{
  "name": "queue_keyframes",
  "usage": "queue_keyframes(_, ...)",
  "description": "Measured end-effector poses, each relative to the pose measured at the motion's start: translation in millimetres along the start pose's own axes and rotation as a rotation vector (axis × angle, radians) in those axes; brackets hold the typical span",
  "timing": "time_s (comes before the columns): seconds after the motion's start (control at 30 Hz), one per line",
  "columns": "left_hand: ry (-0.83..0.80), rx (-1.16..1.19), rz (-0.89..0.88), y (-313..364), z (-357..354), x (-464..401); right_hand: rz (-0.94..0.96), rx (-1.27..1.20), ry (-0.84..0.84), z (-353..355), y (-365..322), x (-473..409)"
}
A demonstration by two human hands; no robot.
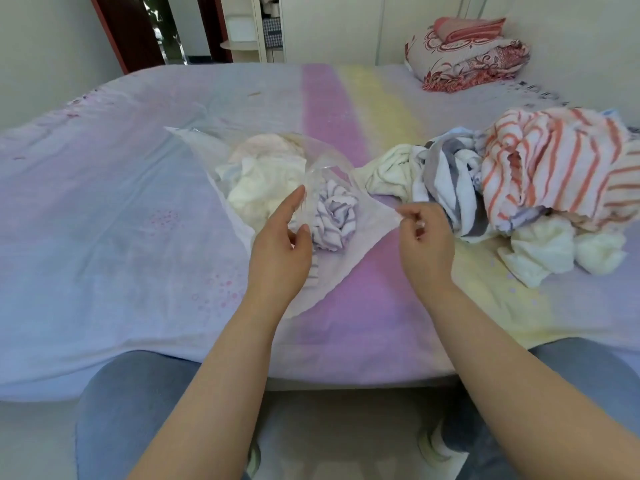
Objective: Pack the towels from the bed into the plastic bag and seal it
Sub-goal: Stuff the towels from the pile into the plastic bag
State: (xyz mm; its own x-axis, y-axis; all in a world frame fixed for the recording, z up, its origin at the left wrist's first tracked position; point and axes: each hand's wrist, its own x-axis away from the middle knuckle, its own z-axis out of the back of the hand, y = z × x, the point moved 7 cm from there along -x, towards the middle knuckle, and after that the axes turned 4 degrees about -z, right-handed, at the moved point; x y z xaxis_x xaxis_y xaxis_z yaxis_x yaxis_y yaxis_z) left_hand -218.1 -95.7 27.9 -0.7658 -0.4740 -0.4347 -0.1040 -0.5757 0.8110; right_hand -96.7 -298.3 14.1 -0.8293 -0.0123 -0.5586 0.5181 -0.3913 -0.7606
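1. The bed (104, 209) fills most of the view, covered with a pale sheet that runs from lilac on the left through a pink band and a yellow band in the middle.
2. A folded red-and-white patterned quilt (467, 64) sits at the far right corner of the bed, with a pink folded cloth (467, 29) on top of it.
3. The clear plastic bag (349, 251) lies on the bed in front of the person, its mouth facing them and held up open.
4. A heap of loose towels lies on the bed just right of the bag: an orange-striped towel (550, 161) on top, a grey-striped towel (446, 178) beside it, a cream towel (391, 174) nearest the bag, and pale yellow towels (554, 254) at the front.
5. Inside the bag are a crumpled white towel (256, 188) towards the back and a purple-striped towel (334, 216) near the mouth.
6. The left hand (280, 251) is at the left edge of the bag's mouth, fingers fairly straight, thumb and forefinger close on the plastic film; whether they truly pinch it I cannot tell.
7. The right hand (426, 237) has its fingers curled, pinching the right corner of the bag's mouth and holding it pulled taut towards the heap.
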Motion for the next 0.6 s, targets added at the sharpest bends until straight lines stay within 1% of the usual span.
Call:
queue_keyframes(0.07, 0.003, 0.002, -0.01, 0.4, -0.8, 1.7, -0.037, 0.232, 0.227, 30.5, 10.8, -44.4)
queue_keyframes(0.1, 0.009, -0.003, -0.014, -0.7, 0.1, 2.4, -0.099, 0.331, 0.336, 47.7, 18.1, -65.9)
queue_keyframes(0.13, 0.014, -0.011, -0.016, -2.9, 1.5, 3.2, -0.179, 0.378, 0.414, 63.1, 29.1, -83.9)
queue_keyframes(0.17, 0.017, -0.013, -0.016, -5.0, 1.9, 3.8, -0.264, 0.358, 0.433, 73.4, 42.6, -100.5)
queue_keyframes(0.2, 0.014, -0.009, -0.018, -6.7, 1.0, 3.6, -0.36, 0.265, 0.393, 76.9, 58.0, -112.6)
queue_keyframes(0.23, 0.005, -0.001, -0.018, -7.9, -1.5, 3.2, -0.47, 0.154, 0.309, 73.7, 76.6, -120.3)
queue_keyframes(0.27, -0.003, 0.005, -0.014, -8.8, -4.7, 2.8, -0.573, 0.094, 0.223, 68.1, 92.6, -122.5)
queue_keyframes(0.3, -0.007, 0.015, -0.003, -10.3, -7.4, 2.8, -0.65, 0.116, 0.154, 62.9, 104.0, -119.8)
queue_keyframes(0.33, -0.007, 0.028, 0.009, -12.0, -9.2, 2.8, -0.673, 0.166, 0.129, 60.6, 109.5, -114.9)
queue_keyframes(0.4, -0.001, 0.04, 0.027, -15.0, -10.7, 2.2, -0.602, 0.264, 0.152, 61.4, 106.0, -108.0)
queue_keyframes(0.47, 0.009, 0.022, 0.035, -16.4, -10.4, 0.4, -0.482, 0.233, 0.168, 60.8, 85.8, -98.5)
queue_keyframes(0.6, 0.037, 0.017, 0.047, -16.1, -11.8, 0.3, -0.082, 0.195, 0.205, 56.0, 10.8, -49.0)
